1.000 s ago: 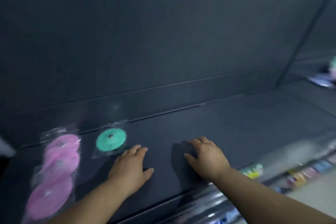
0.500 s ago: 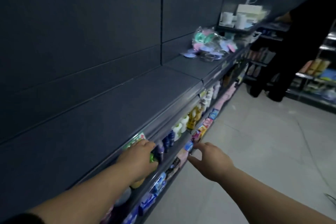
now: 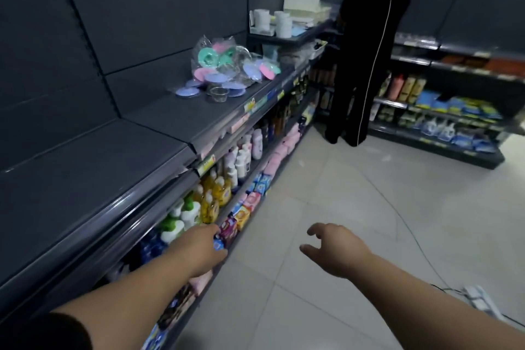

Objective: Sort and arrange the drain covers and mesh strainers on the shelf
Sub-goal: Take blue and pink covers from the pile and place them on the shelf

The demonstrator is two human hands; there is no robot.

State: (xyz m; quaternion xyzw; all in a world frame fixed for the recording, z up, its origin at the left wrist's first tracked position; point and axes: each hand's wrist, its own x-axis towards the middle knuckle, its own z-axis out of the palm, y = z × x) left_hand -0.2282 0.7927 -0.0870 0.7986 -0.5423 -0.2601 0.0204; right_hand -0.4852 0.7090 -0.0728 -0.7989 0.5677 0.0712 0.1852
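Note:
A heap of bagged drain covers [image 3: 227,71] in green, pink and lilac lies on the dark top shelf [image 3: 93,179], far ahead on the left. A clear round mesh strainer [image 3: 218,94] sits at the front of that heap. My left hand [image 3: 203,250] hangs low beside the lower shelves and holds nothing; its fingers are mostly hidden behind the back of the hand. Over the floor, my right hand [image 3: 335,250] is empty with its fingers spread. Both hands are well short of the heap.
Lower shelves on the left hold soap bottles [image 3: 213,196] and packets. A person in black [image 3: 366,45] stands at the aisle's far end by another stocked shelf [image 3: 443,116]. White rolls and boxes [image 3: 284,20] sit on a higher shelf. A cable [image 3: 420,239] runs across the tiled floor.
The view has swung right from the pink and green covers on the shelf to the aisle. Both hands have left the shelf top and dropped lower, over the shelf front and floor.

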